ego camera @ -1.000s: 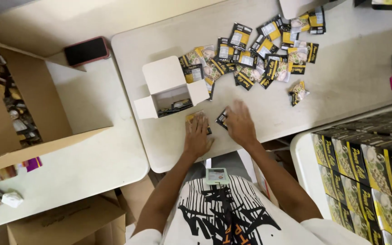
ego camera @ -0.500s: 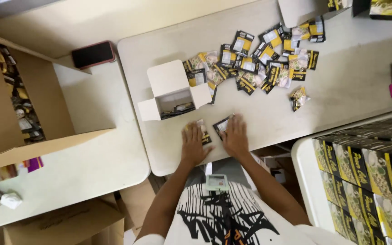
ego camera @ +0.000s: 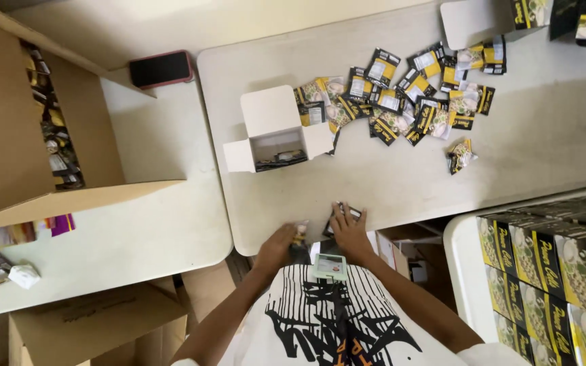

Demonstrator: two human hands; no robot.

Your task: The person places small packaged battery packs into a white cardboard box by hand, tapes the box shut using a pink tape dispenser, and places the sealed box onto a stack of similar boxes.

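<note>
at the lower middle of the frame, on the near edge of the worktop (ego camera: 401,183), we see the left hand (ego camera: 278,245) with fingers curled round a small sachet (ego camera: 300,234). the right hand (ego camera: 349,234) lies flat, fingers spread over a dark sachet (ego camera: 342,211). an open white box (ego camera: 274,132) sits above them.

Black-and-yellow sachets (ego camera: 401,95) lie on an off-white surface (ego camera: 523,156). The small open box (ego camera: 274,129) is white, the big carton (ego camera: 8,135) brown, the shirt (ego camera: 334,325) white with black stripes.
</note>
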